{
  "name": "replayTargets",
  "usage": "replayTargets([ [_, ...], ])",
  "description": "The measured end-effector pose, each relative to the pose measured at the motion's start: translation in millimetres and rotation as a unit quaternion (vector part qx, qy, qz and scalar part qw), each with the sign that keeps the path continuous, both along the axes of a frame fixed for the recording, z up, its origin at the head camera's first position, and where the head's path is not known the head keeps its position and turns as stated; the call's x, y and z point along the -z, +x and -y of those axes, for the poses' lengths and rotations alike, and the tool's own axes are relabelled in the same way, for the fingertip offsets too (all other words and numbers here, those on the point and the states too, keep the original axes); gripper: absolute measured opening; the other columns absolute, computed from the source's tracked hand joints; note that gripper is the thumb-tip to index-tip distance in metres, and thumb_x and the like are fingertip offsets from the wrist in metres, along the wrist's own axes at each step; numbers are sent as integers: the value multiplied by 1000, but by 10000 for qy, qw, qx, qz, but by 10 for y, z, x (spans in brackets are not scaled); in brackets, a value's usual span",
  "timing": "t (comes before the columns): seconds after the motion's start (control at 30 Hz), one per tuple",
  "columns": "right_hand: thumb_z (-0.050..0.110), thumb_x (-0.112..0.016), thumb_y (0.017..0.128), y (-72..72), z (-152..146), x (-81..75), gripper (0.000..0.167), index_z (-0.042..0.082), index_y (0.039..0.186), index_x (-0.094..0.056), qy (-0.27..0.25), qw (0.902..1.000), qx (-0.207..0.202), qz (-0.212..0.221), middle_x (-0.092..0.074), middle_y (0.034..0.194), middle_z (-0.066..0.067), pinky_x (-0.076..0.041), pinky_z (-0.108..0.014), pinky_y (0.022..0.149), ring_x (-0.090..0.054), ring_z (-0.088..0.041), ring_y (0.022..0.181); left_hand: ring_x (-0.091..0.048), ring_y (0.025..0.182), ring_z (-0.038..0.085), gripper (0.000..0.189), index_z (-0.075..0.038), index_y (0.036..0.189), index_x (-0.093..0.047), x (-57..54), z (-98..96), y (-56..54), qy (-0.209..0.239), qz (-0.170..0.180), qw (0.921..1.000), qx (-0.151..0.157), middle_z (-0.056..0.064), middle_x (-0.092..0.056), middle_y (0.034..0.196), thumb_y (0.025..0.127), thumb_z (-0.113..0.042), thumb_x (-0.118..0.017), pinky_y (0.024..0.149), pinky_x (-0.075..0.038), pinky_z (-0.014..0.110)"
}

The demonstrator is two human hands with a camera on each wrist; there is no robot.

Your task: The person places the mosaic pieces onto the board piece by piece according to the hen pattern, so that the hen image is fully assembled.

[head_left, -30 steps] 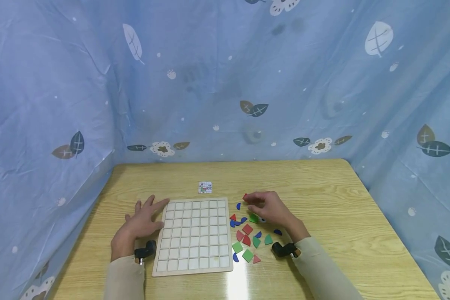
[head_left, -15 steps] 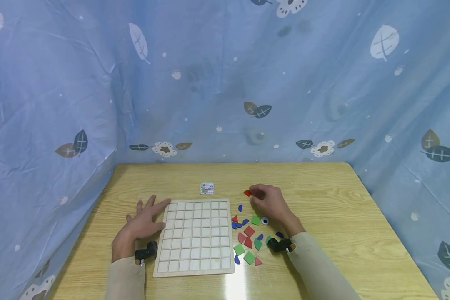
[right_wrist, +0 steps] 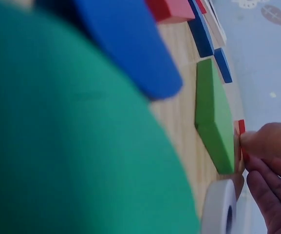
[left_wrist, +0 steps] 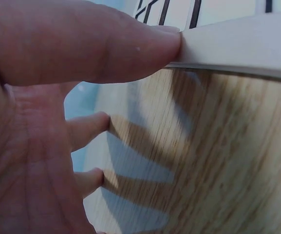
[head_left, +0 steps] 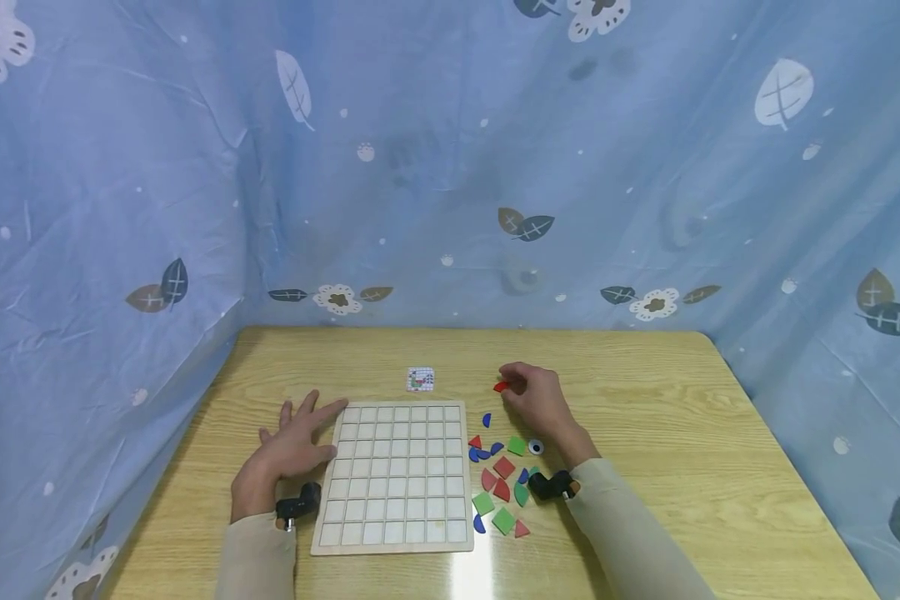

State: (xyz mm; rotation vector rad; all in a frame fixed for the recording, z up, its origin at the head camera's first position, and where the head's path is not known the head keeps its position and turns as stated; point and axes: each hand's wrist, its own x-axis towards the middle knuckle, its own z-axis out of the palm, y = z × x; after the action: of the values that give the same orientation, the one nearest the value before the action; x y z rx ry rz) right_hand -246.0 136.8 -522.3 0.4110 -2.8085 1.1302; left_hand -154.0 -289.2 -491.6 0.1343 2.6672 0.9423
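My left hand lies with spread fingers along the left side of the wooden grid board. Its thumb touches the board's side edge, and the index fingertip reaches the far left corner. Beyond the loose pieces, my right hand pinches a small red curved-edge piece between thumb and fingers, low over the table. In the right wrist view, the fingers cover part of this red piece. A green square and a white disc with a dark centre lie near that wrist.
A small printed picture card lies beyond the board. Several loose pieces, among them a red square, a blue half-circle and a red triangle, are scattered right of the board. A blue curtain hangs behind the table.
The right hand has moved a little farther from me with the red piece, uncovering the white disc. The left hand stays at the board. The head view has shifted slightly.
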Motion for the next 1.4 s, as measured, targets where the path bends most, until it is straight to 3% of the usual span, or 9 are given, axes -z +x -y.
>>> replayTargets([
  [0.33,0,-78,97,69,27,-91,35,3,131,-76,-109,9999,-76,46,-80,126,-13,-65,-47,98,-78,-30,113,14,159,69,78,-18,169,-43,9,-13,1,27,22,10000,-41,34,-3,180,97,-11,-73,106,12,99],
  [0.53,2,-79,97,201,170,-253,36,5,133,-77,-290,9990,-349,-3,-81,127,-10,-64,-50,101,-77,-32,118,16,159,69,80,-17,170,-41,-1,14,17,71,34,10000,-10,35,-1,180,96,-9,-71,106,14,98],
  [0.73,2,-82,95,305,392,-360,33,5,127,-79,-354,9959,-780,-297,-83,121,-7,-65,-50,99,-80,-30,112,17,159,68,82,-17,170,-41,10,13,17,69,64,9999,-55,34,0,180,95,-7,-71,105,15,98],
  [1.03,3,-81,96,403,764,-283,32,4,128,-79,-687,9880,-1379,-106,-83,123,-10,-65,-47,98,-80,-27,111,17,161,66,82,-19,170,-42,28,-8,7,102,110,9998,-131,31,-1,181,95,-9,-72,109,14,96],
  [1.4,4,-79,97,440,1311,-226,30,1,127,-79,-932,9788,-1823,99,-82,125,-10,-65,-42,97,-80,-26,112,15,160,67,80,-19,169,-43,12,-5,6,-24,31,9999,-111,32,-3,181,96,-9,-72,108,12,98],
])
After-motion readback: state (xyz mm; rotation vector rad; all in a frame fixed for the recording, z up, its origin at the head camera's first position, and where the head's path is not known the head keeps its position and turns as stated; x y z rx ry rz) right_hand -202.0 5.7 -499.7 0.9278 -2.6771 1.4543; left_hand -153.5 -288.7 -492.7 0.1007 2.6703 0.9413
